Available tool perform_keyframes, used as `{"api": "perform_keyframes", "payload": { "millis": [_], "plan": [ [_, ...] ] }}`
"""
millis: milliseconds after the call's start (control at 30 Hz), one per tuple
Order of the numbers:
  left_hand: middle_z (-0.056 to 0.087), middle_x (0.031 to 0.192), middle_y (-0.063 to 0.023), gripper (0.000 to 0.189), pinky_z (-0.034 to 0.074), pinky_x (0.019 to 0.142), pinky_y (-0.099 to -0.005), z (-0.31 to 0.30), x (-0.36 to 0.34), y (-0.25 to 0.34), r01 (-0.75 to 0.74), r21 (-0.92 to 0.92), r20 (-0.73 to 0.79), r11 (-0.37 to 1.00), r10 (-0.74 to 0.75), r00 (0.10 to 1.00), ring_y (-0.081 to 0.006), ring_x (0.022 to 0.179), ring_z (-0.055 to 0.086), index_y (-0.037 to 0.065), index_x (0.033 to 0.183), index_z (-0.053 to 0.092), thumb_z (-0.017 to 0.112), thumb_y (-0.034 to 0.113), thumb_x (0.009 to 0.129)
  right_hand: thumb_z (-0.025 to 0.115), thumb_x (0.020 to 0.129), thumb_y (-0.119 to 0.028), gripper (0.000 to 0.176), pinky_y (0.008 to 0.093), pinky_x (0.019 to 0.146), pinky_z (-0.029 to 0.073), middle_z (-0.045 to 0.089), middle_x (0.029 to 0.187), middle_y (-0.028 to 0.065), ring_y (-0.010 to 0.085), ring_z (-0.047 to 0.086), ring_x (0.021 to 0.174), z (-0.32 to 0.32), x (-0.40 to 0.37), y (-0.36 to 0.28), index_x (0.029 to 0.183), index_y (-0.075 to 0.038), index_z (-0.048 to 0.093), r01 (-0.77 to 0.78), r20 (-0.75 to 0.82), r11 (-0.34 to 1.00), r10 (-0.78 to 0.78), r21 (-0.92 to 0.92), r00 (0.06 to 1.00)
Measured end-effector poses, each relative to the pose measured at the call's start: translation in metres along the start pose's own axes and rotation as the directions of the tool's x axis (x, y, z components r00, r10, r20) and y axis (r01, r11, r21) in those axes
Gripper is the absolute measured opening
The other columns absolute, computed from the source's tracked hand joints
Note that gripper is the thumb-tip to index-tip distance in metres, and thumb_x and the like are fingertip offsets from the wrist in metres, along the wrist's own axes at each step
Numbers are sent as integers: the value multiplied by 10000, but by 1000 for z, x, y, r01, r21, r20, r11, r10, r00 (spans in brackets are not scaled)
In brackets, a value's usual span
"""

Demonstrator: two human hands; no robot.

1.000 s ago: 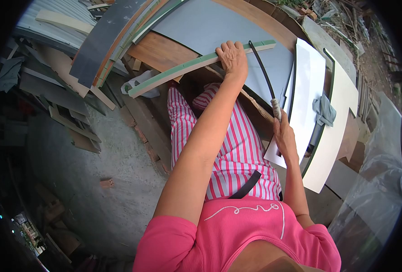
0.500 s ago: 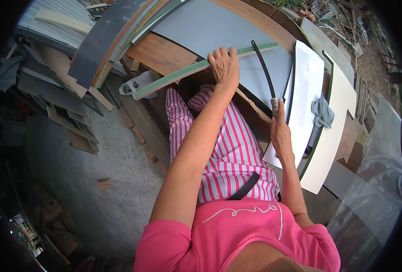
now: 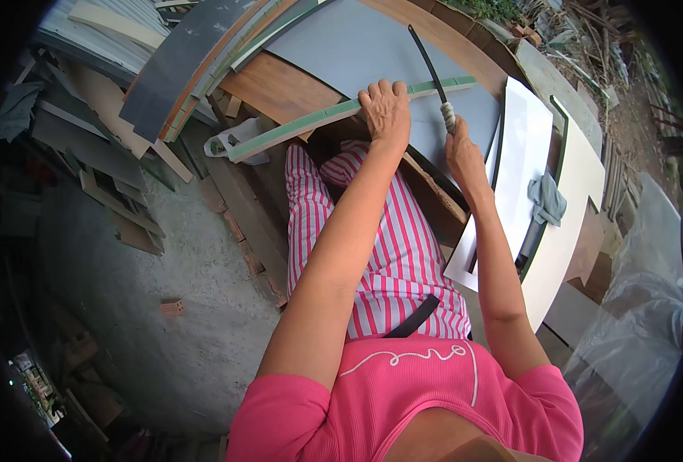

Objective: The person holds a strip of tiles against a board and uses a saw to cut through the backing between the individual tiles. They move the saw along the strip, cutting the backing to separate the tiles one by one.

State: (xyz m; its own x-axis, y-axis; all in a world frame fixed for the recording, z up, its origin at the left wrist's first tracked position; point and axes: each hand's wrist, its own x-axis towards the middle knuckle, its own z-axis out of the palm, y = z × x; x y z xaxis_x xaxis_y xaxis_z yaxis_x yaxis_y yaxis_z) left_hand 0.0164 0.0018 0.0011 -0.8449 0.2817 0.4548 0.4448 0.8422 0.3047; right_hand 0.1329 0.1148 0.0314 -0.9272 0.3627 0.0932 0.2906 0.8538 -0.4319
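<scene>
My left hand holds down the long green-edged strip of board, fingers curled over its far edge. The strip lies along the near edge of the grey sheet surface, long axis left to right. Just to the right, my right hand has its fingers clamped on the wrapped handle of a thin dark blade. The blade crosses the strip's right end and points away from me. A white plastic jug lies below; I cannot see its contents.

My left hand grips the strip, which lies across the worktop. My right hand is just right of it, its blade crossing the strip beyond. Boards lie right of that hand, with a cloth on them. A jug sits far left, under the strip.
</scene>
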Motion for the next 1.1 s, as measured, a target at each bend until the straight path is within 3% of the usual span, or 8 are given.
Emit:
{"api": "perform_keyframes", "payload": {
  "millis": [200, 300, 433, 600, 700, 833, 1000, 1100],
  "plan": [
    [560, 943, -118, 201, 353, 833, -443, 3, 3, 0, -7, -7, 12, 1000, 8, 1000, -287, 942, 514, 82, 957, 582, 629, 248, 853, 441, 965, -147, 424, 499, 596, 513, 640, 762, 284, 434, 656, 679, -42, -109, 14, 1361, -59, 318, -209, 167, 978, 210, -25, 963],
    [561, 941, -120, 208, 353, 836, -445, 3, 0, -2, -25, -16, 12, 1000, 25, 1000, -288, 942, 515, 79, 960, 581, 631, 249, 851, 429, 978, -159, 405, 491, 601, 522, 649, 760, 268, 428, 665, 688, -47, -111, 8, 1359, -67, 324, -293, 205, 956, 287, 2, 936],
    [556, 941, -102, 168, 345, 875, -416, -3, 1, 0, -28, -3, 23, 1000, 28, 999, -260, 951, 503, 83, 966, 588, 599, 211, 858, 424, 959, -162, 368, 536, 639, 497, 642, 796, 297, 477, 632, 708, -20, -38, 12, 1304, -56, 354, -63, 100, 998, 65, -25, 993],
    [561, 949, -118, 202, 353, 844, -443, 1, 3, -3, -7, -11, -9, 1000, 7, 1000, -289, 949, 513, 88, 973, 583, 628, 244, 853, 410, 948, -158, 363, 564, 681, 480, 628, 806, 318, 506, 609, 757, 18, 56, 3, 1290, -52, 350, 50, -27, 999, -49, 3, 998],
    [559, 946, -117, 200, 351, 845, -441, 2, 1, -2, 3, -17, -4, 1000, -3, 1000, -289, 951, 509, 86, 974, 582, 623, 242, 855, 410, 949, -155, 361, 562, 689, 479, 626, 803, 324, 508, 608, 762, 13, 40, 1, 1289, -51, 352, 37, -29, 999, -37, 5, 999],
    [555, 938, -117, 195, 350, 843, -440, 5, 0, -3, -26, -17, 4, 1000, 26, 1000, -287, 942, 508, 80, 967, 583, 622, 236, 855, 436, 953, -146, 405, 536, 634, 485, 633, 804, 314, 474, 633, 723, -17, -47, 8, 1331, -54, 324, -45, 91, 999, 43, 15, 995],
    [552, 936, -120, 186, 351, 835, -439, 7, 0, -4, -55, -9, -26, 998, 55, 998, -285, 938, 510, 76, 955, 582, 619, 228, 856, 433, 963, -145, 434, 517, 600, 493, 639, 786, 294, 451, 647, 688, -47, -112, 2, 1362, -45, 295, -279, 226, 960, 264, 35, 938],
    [553, 938, -119, 181, 352, 831, -440, 5, 2, -2, -38, -15, -6, 999, 38, 999, -284, 939, 511, 76, 954, 582, 616, 225, 858, 423, 961, -137, 399, 521, 602, 492, 639, 798, 300, 460, 641, 689, -32, -78, 5, 1339, -48, 331, -140, 130, 989, 145, -44, 981]
  ]
}}
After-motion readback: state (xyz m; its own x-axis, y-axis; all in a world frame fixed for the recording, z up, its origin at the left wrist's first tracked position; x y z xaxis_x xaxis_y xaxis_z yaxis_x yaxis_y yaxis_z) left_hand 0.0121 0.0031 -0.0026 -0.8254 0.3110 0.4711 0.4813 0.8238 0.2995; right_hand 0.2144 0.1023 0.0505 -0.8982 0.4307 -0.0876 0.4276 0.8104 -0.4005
